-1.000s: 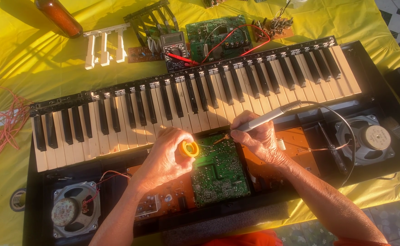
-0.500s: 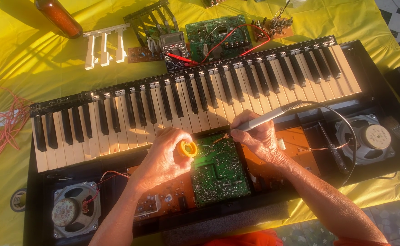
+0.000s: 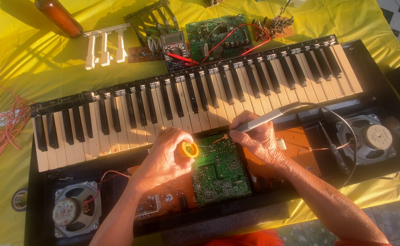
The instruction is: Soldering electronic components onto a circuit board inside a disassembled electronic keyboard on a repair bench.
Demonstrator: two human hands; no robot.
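Soldering iron (image 3: 266,117): gripped like a pen in the right hand (image 3: 259,139), long axis running from 2 o'clock at the cord end to 8 o'clock at the tip, which points at the upper edge of the green circuit board (image 3: 218,166). Work surface: a yellow cloth (image 3: 27,59), tiled floor at 1 o'clock. On it lies an opened keyboard (image 3: 195,105), speakers (image 3: 74,209) at either end. Left hand (image 3: 163,159) pinches a yellow solder spool (image 3: 189,149), at 9 o'clock from the board.

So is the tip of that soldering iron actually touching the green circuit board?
Cannot tell. In the head view the right hand holds the soldering iron with its tip at the green circuit board's top edge, too small to show contact.
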